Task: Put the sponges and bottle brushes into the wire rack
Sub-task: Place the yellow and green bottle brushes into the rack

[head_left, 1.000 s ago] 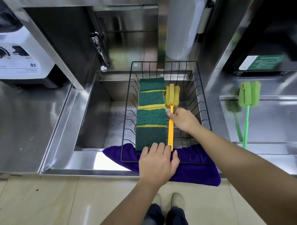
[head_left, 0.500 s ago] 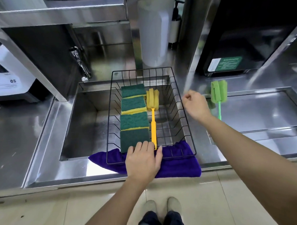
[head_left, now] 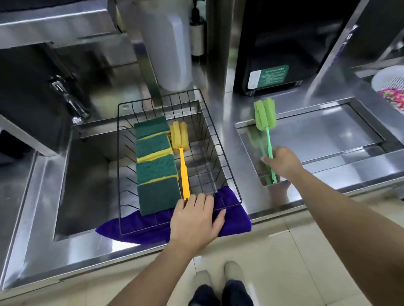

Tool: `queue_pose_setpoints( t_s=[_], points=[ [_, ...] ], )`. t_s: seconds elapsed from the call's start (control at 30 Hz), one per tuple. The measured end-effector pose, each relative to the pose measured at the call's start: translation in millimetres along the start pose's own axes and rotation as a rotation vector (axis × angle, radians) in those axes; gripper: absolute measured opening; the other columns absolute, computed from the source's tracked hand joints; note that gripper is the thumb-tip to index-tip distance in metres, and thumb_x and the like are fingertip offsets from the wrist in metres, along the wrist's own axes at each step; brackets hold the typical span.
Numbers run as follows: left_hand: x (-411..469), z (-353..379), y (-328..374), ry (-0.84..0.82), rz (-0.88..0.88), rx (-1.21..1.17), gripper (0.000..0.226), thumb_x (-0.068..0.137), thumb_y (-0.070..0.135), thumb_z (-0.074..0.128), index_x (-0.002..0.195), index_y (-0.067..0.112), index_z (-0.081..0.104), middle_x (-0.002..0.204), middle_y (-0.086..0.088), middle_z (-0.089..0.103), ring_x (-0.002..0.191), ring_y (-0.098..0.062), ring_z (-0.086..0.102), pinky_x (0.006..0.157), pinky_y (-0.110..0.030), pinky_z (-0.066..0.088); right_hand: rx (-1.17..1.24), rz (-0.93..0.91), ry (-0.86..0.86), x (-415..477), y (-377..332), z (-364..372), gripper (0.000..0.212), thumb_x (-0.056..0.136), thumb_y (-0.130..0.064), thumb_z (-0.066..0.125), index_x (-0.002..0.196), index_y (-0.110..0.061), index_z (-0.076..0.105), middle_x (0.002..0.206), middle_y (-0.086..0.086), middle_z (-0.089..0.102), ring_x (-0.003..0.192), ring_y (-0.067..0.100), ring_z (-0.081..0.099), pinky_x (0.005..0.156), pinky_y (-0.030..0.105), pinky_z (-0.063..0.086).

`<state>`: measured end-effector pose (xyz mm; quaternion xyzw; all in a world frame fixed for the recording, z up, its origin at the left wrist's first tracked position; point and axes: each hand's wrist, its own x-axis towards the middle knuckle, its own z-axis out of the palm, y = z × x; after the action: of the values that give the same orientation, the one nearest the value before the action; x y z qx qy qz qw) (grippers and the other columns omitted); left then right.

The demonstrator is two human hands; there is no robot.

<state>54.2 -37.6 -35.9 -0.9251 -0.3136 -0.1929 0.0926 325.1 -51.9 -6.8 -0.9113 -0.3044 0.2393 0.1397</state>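
Observation:
A black wire rack (head_left: 221, 152) sits over the left sink on a purple cloth (head_left: 234, 223). Inside it lie several green-and-yellow sponges (head_left: 155, 168) in a row, with a yellow bottle brush (head_left: 182, 163) beside them on the right. My left hand (head_left: 195, 219) rests flat on the rack's front edge, fingers spread, holding nothing. A green bottle brush (head_left: 265, 117) leans in the right basin, foam head up against the rim. My right hand (head_left: 282, 162) closes around its green handle low down.
A steel counter surrounds the left sink (head_left: 86, 181) and the shallower right basin (head_left: 323, 133). A tap (head_left: 66, 98) stands at the back left. A white basket (head_left: 395, 91) with colourful bits sits at the far right. A black machine (head_left: 272, 45) stands behind the basin.
My right hand let go of the yellow brush in the rack, moved right and took hold of the green brush's handle. The view has swung to the right. My left hand stayed on the rack.

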Motion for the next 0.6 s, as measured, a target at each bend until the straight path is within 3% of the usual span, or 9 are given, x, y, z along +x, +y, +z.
queue_pose_setpoints(
  t_s=[0.07,0.13,0.2,0.3,0.43,0.6],
  points=[
    [0,1,-1,0.009,-0.004,-0.001,0.042,0.09,0.045,0.041,0.087,0.01,0.064,0.075,-0.004,0.059,0.066,-0.024,0.055,0.058,-0.035,0.042,0.021,-0.008,-0.02,-2,0,1,0.024,0.088,-0.017,0.054,0.099,0.004,0.059,0.105,0.028,0.064,0.102,0.042,0.058,0.079,0.039,0.046],
    [-1,0,-3,0.011,-0.006,-0.005,0.042,0.09,0.044,0.041,0.087,0.01,0.065,0.075,-0.004,0.059,0.066,-0.024,0.055,0.058,-0.035,0.042,0.095,0.017,-0.011,-2,0,-1,0.014,0.088,-0.009,0.052,0.081,0.001,0.058,0.089,0.028,0.062,0.085,0.04,0.059,0.072,0.033,0.046],
    [-1,0,-2,0.008,-0.007,-0.012,0.042,0.09,0.044,0.042,0.088,0.01,0.065,0.075,-0.004,0.059,0.066,-0.024,0.055,0.058,-0.035,0.042,0.243,0.058,-0.007,1,-2,-6,0.03,0.086,-0.006,0.055,0.058,-0.009,0.045,0.06,0.017,0.053,0.054,0.031,0.049,0.05,0.027,0.042],
    [0,0,-2,-0.001,-0.01,-0.018,0.042,0.09,0.045,0.041,0.087,0.01,0.065,0.075,-0.004,0.058,0.066,-0.024,0.055,0.058,-0.035,0.042,0.482,0.081,0.016,6,-11,-19,0.038,0.088,-0.005,0.056,0.054,-0.01,0.039,0.04,0.008,0.042,0.027,0.012,0.039,0.032,0.02,0.03],
    [0,-2,-2,-0.009,-0.027,-0.021,0.042,0.09,0.046,0.041,0.084,0.011,0.064,0.074,-0.003,0.057,0.065,-0.024,0.054,0.058,-0.034,0.042,0.665,-0.032,0.059,2,-47,-37,0.033,0.09,-0.008,0.055,0.058,-0.009,0.046,0.051,0.01,0.043,0.037,0.019,0.041,0.039,0.028,0.034],
    [1,-7,-3,-0.058,-0.054,-0.037,0.045,0.09,0.051,0.038,0.085,0.014,0.063,0.075,-0.001,0.059,0.066,-0.022,0.055,0.058,-0.033,0.043,0.784,-0.216,-0.07,-24,-102,-42,0.012,0.088,-0.005,0.058,0.078,-0.001,0.053,0.053,0.014,0.05,0.025,0.006,0.045,0.03,0.019,0.043]
  ],
)
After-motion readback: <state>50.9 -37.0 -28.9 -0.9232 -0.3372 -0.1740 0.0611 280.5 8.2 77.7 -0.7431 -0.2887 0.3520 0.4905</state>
